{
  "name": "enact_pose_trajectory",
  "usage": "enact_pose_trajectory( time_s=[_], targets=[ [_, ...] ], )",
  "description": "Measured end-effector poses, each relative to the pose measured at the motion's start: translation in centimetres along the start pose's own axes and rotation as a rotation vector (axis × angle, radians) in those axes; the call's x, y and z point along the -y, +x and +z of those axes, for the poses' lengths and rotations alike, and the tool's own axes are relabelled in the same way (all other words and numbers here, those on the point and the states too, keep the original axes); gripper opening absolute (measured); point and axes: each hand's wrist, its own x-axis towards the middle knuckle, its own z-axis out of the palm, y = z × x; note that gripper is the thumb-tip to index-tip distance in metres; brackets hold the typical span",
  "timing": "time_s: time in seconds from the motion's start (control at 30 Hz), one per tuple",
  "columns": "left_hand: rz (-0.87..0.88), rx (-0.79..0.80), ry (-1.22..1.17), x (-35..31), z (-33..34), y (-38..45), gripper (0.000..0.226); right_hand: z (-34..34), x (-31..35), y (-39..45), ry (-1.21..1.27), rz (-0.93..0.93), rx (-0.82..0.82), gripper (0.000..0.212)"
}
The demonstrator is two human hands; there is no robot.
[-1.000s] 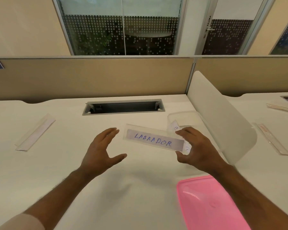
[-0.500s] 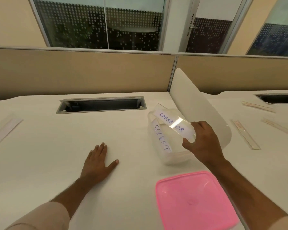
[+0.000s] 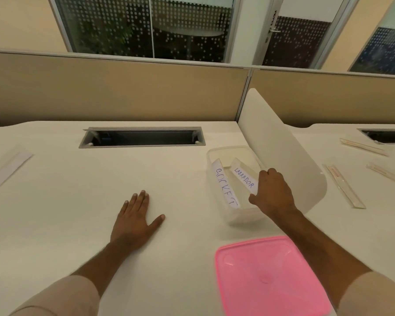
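A clear plastic container [image 3: 242,216] stands on the white desk beside the curved divider. Inside it lie two laminated name strips: one reads SOCKET [image 3: 225,187], the other LABRADOR [image 3: 243,180]. My right hand [image 3: 273,192] reaches over the container's right rim and pinches the near end of the LABRADOR strip, which slopes down into the box. My left hand [image 3: 136,216] rests flat on the desk, fingers straight, well left of the container. A pink lid [image 3: 269,279] lies on the desk in front of the container.
A white curved divider [image 3: 283,147] rises right behind the container. A cable slot [image 3: 141,137] opens in the desk at the back. A clear strip [image 3: 7,171] lies far left; several more strips [image 3: 344,187] lie on the neighbouring desk to the right.
My right hand carried the LABRADOR strip from mid-air to the right and lowered it into the container beside the SOCKET strip. My left hand dropped flat onto the desk.
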Motion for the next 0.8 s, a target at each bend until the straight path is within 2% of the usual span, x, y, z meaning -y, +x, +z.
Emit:
enact_pose_trajectory(
  time_s=[0.1, 0.2, 0.47, 0.67, 0.8],
  targets=[
    [0.001, -0.001, 0.008, 0.1, 0.1, 0.1, 0.098, 0.3, 0.6, 1.2, -0.029, 0.066, 0.165, 0.061],
    [-0.003, -0.001, 0.010, 0.2, 0.3, 0.1, 0.098, 0.5, 1.0, 2.2, -0.028, 0.135, 0.293, 0.059],
    [0.001, -0.020, 0.000, 0.1, 0.3, 0.1, 0.099, 2.0, 2.4, 3.1, -0.015, 0.081, 0.489, 0.025],
    [0.006, -0.035, -0.010, 0.3, 0.4, 0.1, 0.098, 1.8, 1.9, 3.4, 0.057, 0.126, 0.530, 0.036],
    [0.006, -0.039, -0.015, 0.4, 0.5, 0.1, 0.099, 1.5, 1.8, 3.3, 0.118, 0.142, 0.460, 0.046]
  ],
)
